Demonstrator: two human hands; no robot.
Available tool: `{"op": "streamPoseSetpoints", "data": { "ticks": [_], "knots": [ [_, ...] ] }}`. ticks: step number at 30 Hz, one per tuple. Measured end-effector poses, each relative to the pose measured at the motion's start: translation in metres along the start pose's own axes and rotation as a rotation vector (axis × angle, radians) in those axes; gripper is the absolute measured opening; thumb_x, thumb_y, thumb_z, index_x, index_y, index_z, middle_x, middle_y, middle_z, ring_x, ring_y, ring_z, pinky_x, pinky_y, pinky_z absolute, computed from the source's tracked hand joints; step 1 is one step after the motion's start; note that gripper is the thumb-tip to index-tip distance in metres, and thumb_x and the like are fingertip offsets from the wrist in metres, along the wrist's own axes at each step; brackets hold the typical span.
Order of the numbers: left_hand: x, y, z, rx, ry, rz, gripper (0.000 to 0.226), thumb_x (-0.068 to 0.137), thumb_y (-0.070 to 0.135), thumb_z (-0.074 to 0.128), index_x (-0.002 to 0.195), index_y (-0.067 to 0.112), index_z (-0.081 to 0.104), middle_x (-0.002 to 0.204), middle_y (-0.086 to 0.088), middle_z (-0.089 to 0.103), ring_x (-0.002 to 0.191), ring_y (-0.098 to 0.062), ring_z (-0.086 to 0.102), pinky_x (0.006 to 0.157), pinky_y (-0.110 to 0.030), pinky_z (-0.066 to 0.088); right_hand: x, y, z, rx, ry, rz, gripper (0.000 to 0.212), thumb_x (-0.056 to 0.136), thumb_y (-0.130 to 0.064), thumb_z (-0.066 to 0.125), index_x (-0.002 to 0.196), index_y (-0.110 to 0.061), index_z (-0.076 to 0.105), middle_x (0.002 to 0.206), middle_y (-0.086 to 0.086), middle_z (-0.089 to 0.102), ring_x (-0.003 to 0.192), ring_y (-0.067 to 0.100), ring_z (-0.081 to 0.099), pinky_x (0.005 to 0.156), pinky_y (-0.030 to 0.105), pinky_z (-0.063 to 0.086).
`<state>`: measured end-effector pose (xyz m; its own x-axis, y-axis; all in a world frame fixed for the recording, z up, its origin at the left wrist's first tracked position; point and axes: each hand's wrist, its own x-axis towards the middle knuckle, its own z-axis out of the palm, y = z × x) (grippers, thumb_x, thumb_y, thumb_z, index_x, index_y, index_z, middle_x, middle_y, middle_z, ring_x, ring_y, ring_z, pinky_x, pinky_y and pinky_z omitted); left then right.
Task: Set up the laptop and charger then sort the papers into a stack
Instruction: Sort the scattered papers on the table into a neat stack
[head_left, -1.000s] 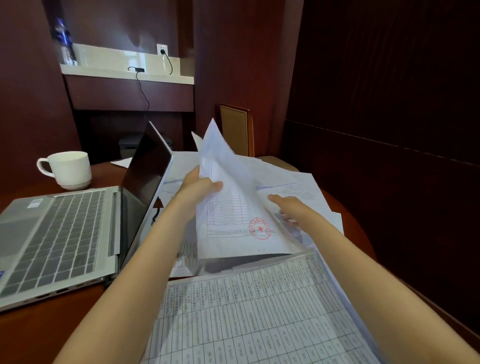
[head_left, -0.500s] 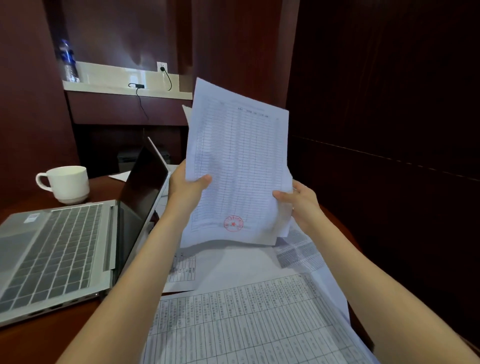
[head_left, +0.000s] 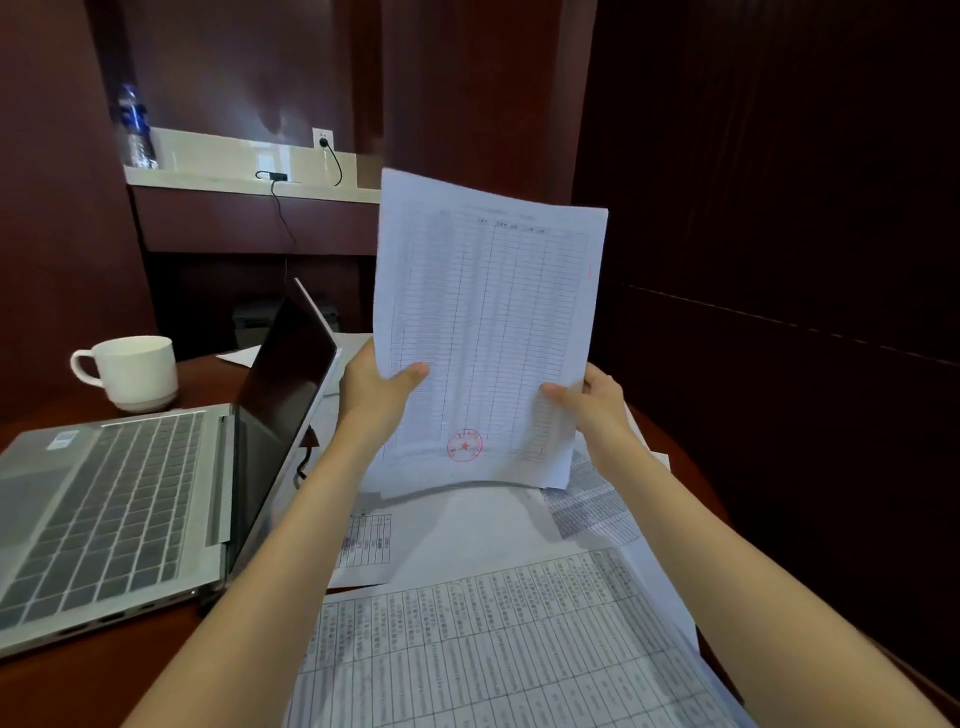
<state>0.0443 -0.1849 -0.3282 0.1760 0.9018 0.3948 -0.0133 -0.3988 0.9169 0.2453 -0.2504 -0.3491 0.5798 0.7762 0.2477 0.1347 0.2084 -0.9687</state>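
Observation:
I hold a bundle of printed sheets (head_left: 488, 322) upright above the table; the front sheet carries a table and a red round stamp near its bottom. My left hand (head_left: 371, 397) grips its left edge, thumb on the front. My right hand (head_left: 592, 402) grips the right edge the same way. Loose printed papers (head_left: 498, 639) lie spread on the table below. An open silver laptop (head_left: 119, 509) stands at the left, screen dark. Its charger cable (head_left: 283, 218) runs from a wall socket (head_left: 323, 139) down behind the laptop.
A white cup (head_left: 132, 371) stands behind the laptop on the brown round table (head_left: 67, 686). A water bottle (head_left: 136, 130) stands on the wall shelf at the back left. Dark wood panels close the right side.
The sheets, first bent over the table pile, have been lifted upright in both hands and squared. Since half a second ago they have barely moved.

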Motion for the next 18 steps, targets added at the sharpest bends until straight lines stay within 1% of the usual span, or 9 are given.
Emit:
{"op": "streamPoseSetpoints", "data": {
  "ticks": [2, 4, 8, 10, 12, 14, 15, 16, 18],
  "knots": [
    [0.000, 0.003, 0.000, -0.045, -0.013, 0.015, 0.028, 0.087, 0.011, 0.064, 0.111, 0.022, 0.053, 0.093, 0.017, 0.057, 0.082, 0.001, 0.055, 0.067, -0.008, 0.042, 0.000, -0.003, 0.001, 0.018, -0.010, -0.026, 0.026, 0.088, -0.005, 0.061, 0.113, -0.012, 0.058, 0.110, 0.002, 0.064, 0.098, 0.019, 0.061, 0.081, 0.027, 0.051],
    [0.001, 0.003, -0.001, -0.100, 0.003, -0.009, 0.030, 0.083, 0.017, 0.069, 0.107, 0.024, 0.052, 0.089, 0.020, 0.057, 0.077, 0.008, 0.054, 0.059, -0.004, 0.042, 0.000, -0.003, 0.002, 0.041, -0.019, -0.032, 0.028, 0.086, -0.010, 0.064, 0.113, -0.011, 0.058, 0.107, 0.002, 0.066, 0.098, 0.019, 0.062, 0.086, 0.032, 0.050],
    [0.001, 0.001, -0.003, -0.143, 0.047, -0.087, 0.047, 0.078, 0.032, 0.072, 0.119, 0.019, 0.053, 0.099, 0.013, 0.057, 0.091, -0.007, 0.055, 0.077, -0.022, 0.041, -0.002, -0.002, 0.004, 0.112, -0.026, -0.005, 0.033, 0.085, -0.012, 0.065, 0.116, -0.011, 0.057, 0.096, -0.004, 0.066, 0.093, 0.018, 0.062, 0.087, 0.033, 0.048],
    [0.000, 0.000, -0.003, -0.163, 0.061, -0.116, 0.046, 0.080, 0.031, 0.070, 0.121, 0.018, 0.053, 0.100, 0.012, 0.054, 0.096, -0.008, 0.050, 0.082, -0.023, 0.037, -0.004, -0.004, 0.006, 0.111, -0.070, -0.005, 0.024, 0.085, -0.011, 0.064, 0.108, -0.017, 0.062, 0.097, -0.005, 0.067, 0.093, 0.016, 0.063, 0.086, 0.031, 0.048],
    [0.000, -0.002, -0.003, -0.156, 0.072, -0.145, 0.046, 0.080, 0.033, 0.070, 0.121, 0.017, 0.055, 0.100, 0.010, 0.055, 0.100, -0.011, 0.052, 0.084, -0.026, 0.039, -0.005, -0.005, 0.005, 0.082, -0.103, -0.014, 0.018, 0.085, -0.012, 0.064, 0.100, -0.022, 0.064, 0.101, -0.004, 0.068, 0.095, 0.016, 0.063, 0.084, 0.030, 0.048],
    [0.001, -0.002, -0.008, -0.116, 0.096, -0.153, 0.049, 0.080, 0.038, 0.069, 0.120, 0.013, 0.057, 0.104, 0.001, 0.062, 0.111, -0.023, 0.057, 0.091, -0.035, 0.045, -0.006, -0.005, 0.002, 0.066, -0.135, -0.037, 0.018, 0.087, -0.014, 0.063, 0.101, -0.024, 0.064, 0.102, -0.006, 0.068, 0.093, 0.013, 0.065, 0.081, 0.028, 0.048],
    [0.001, -0.003, -0.009, -0.102, 0.111, -0.162, 0.050, 0.082, 0.039, 0.067, 0.120, 0.008, 0.057, 0.107, -0.009, 0.064, 0.114, -0.030, 0.055, 0.095, -0.041, 0.043, -0.008, -0.005, -0.001, 0.058, -0.158, -0.056, 0.019, 0.088, -0.015, 0.061, 0.104, -0.024, 0.064, 0.102, -0.008, 0.069, 0.089, 0.009, 0.066, 0.077, 0.024, 0.049],
    [0.001, -0.003, -0.009, -0.106, 0.117, -0.168, 0.050, 0.085, 0.037, 0.064, 0.121, 0.003, 0.055, 0.114, -0.018, 0.061, 0.116, -0.035, 0.052, 0.097, -0.043, 0.042, -0.008, -0.004, -0.002, 0.044, -0.183, -0.062, 0.019, 0.090, -0.015, 0.059, 0.105, -0.025, 0.064, 0.100, -0.011, 0.069, 0.087, 0.004, 0.067, 0.074, 0.021, 0.050],
    [-0.002, -0.002, -0.006, -0.125, 0.128, -0.158, 0.051, 0.087, 0.034, 0.062, 0.125, 0.002, 0.051, 0.123, -0.017, 0.058, 0.122, -0.034, 0.048, 0.095, -0.038, 0.041, -0.010, -0.005, 0.002, 0.011, -0.220, -0.040, 0.016, 0.091, -0.018, 0.058, 0.104, -0.026, 0.064, 0.101, -0.012, 0.070, 0.091, 0.003, 0.067, 0.077, 0.021, 0.053]
  ]
}}
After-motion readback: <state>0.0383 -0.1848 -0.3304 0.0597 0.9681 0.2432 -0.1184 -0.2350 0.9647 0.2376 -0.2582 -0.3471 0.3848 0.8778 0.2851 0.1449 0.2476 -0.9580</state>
